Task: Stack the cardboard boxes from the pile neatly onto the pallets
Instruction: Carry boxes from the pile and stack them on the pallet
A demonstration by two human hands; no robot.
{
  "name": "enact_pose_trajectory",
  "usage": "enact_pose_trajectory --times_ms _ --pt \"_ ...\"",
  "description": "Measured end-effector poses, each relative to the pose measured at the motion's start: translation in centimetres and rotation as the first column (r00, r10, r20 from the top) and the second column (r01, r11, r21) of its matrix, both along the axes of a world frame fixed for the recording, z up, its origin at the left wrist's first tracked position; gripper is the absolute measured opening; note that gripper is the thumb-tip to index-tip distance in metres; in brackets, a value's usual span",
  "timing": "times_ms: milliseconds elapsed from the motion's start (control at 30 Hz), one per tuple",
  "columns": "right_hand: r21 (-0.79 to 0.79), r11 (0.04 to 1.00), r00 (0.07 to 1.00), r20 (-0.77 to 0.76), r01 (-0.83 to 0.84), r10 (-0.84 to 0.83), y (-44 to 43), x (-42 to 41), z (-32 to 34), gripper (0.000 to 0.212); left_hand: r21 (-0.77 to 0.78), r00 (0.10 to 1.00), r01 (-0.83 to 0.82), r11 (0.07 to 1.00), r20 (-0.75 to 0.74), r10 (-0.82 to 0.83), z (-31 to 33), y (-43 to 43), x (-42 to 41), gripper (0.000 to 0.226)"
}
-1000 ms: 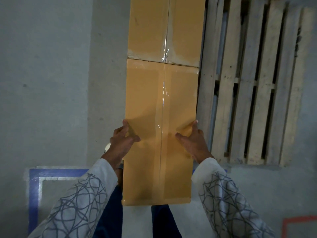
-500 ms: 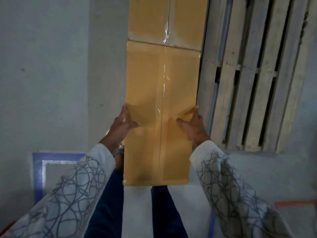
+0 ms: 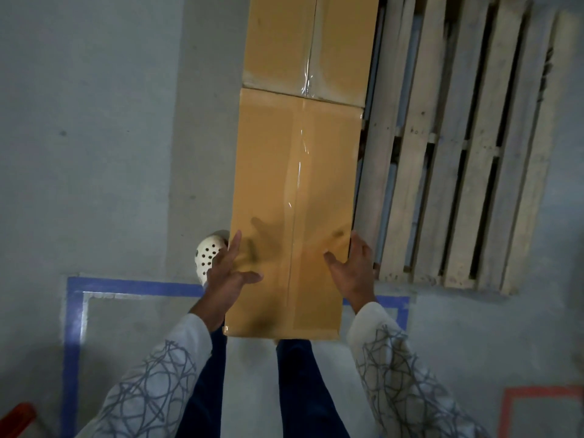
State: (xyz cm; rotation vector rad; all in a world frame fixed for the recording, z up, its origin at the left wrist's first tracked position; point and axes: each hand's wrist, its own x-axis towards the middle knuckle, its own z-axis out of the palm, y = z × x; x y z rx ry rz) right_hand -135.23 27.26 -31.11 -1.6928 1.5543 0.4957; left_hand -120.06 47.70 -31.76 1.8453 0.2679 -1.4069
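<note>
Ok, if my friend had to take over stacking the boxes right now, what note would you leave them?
Left grip: open, straight fingers along the left side of the long tan cardboard box, thumb on top.
Right grip: open, flat against its right side.
That box lies end to end with a second tan taped cardboard box, beside the bare slats of the grey wooden pallet.
Done: two boxes in one row; whether the near one is fully set down cannot be told.
Left: let go, then fetch more boxes from the pile, which is out of view.
</note>
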Motion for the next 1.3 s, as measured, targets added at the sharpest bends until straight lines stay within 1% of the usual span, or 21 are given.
enact_pose_trajectory --times_ms 100,167,300,400,467,633,800,900,1000,1133,1200,1300 --pt "0.038 0.999 0.999 0.027 -0.024 0.023 1.0 -0.5 2.2 0.082 -0.03 1.0 0.015 0.999 0.002 -0.015 2.4 -0.6 -1.4 0.106" --pt "0.047 0.996 0.996 0.044 -0.081 0.079 1.5 -0.7 4.7 0.08 -0.058 1.0 0.013 0.998 0.002 -0.012 5.0 -1.3 -2.3 0.103" --pt "0.061 0.963 0.958 0.133 -0.262 0.252 2.2 -1.2 12.1 0.079 -0.126 1.0 -0.014 0.992 -0.005 0.013 12.0 -2.7 -4.4 0.099" --pt "0.022 0.94 0.928 0.169 -0.34 0.331 2.5 -2.2 17.8 0.078 -0.162 0.999 -0.053 0.985 -0.008 0.052 17.7 -3.2 -6.2 0.095" --pt "-0.004 0.947 0.928 0.198 -0.322 0.317 2.4 -2.9 20.8 0.078 -0.159 0.997 -0.078 0.984 -0.021 0.076 20.6 -3.3 -7.4 0.093" --pt "0.039 0.989 0.959 0.254 -0.14 0.126 1.9 -4.5 24.8 0.075 -0.143 0.994 -0.108 0.984 -0.008 0.108 24.6 -2.4 -9.1 0.091" --pt "0.05 0.992 0.958 0.269 -0.116 0.098 1.9 -4.9 26.8 0.074 -0.125 0.994 -0.107 0.986 0.019 0.11 28.0 -1.1 -8.6 0.086" --pt "0.056 0.996 0.952 0.303 -0.063 0.043 1.5 -4.3 27.4 0.075 -0.11 0.995 -0.096 0.989 0.031 0.1 29.0 -1.1 -7.2 0.084" --pt "0.064 0.998 0.944 0.329 -0.013 -0.009 0.8 -2.9 27.1 0.074 -0.1 0.993 -0.112 0.989 0.02 0.115 28.6 -2.2 -4.7 0.085" --pt "0.056 0.997 0.929 0.364 0.056 -0.073 -0.5 0.1 26.1 0.073 -0.117 0.999 -0.016 0.993 0.032 0.02 26.9 -4.3 -0.6 0.082" --pt "0.052 0.995 0.924 0.371 0.082 -0.096 -1.3 1.8 24.9 0.073 -0.098 0.999 -0.029 0.995 0.016 0.031 25.4 -5.8 1.6 0.084" --pt "0.036 0.993 0.931 0.345 0.116 -0.121 -3.2 4.8 21.1 0.072 -0.091 1.0 -0.015 0.996 -0.001 0.015 21.0 -8.5 5.7 0.076"
